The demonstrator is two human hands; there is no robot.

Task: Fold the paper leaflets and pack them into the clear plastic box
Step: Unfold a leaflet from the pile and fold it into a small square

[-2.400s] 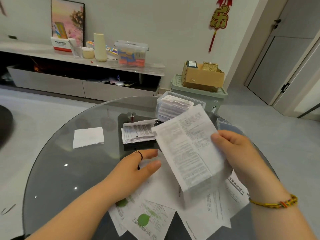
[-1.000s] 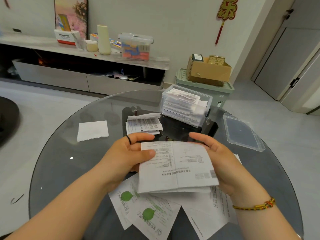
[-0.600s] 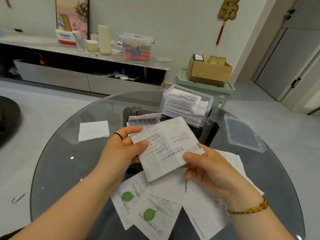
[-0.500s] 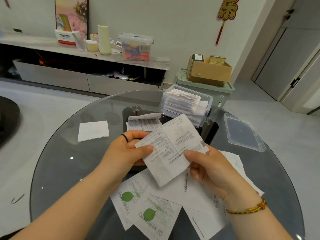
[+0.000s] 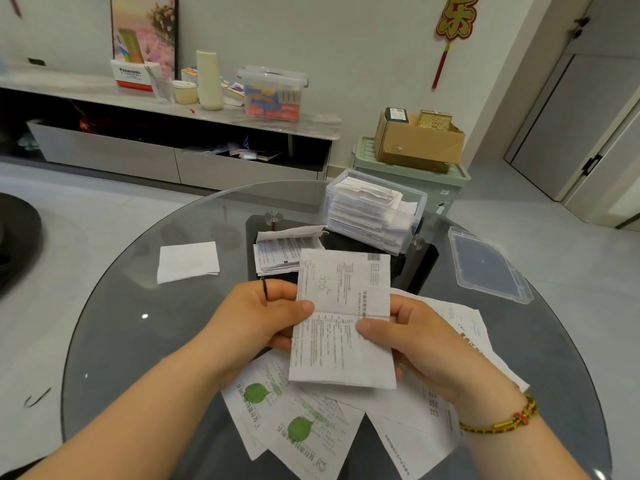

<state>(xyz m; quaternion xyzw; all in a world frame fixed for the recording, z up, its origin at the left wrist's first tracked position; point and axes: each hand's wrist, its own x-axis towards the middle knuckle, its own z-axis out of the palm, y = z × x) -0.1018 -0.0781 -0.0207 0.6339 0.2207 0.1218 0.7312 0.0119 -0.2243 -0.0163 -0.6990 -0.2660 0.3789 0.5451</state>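
Your table (image 5: 138,341), near to far
You hold a leaflet (image 5: 343,320) between left hand (image 5: 256,320) and right hand (image 5: 426,341), above loose sheets (image 5: 304,424) at the near edge. Behind it lies a stack (image 5: 284,251); the box (image 5: 419,207) stands behind-right of that, the lid (image 5: 488,265) farther right, a napkin (image 5: 188,261) to the left.

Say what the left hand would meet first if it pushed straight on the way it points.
The left hand pinches the leaflet; beyond it, its line runs toward the clear plastic box, probably first, though depth is unclear.
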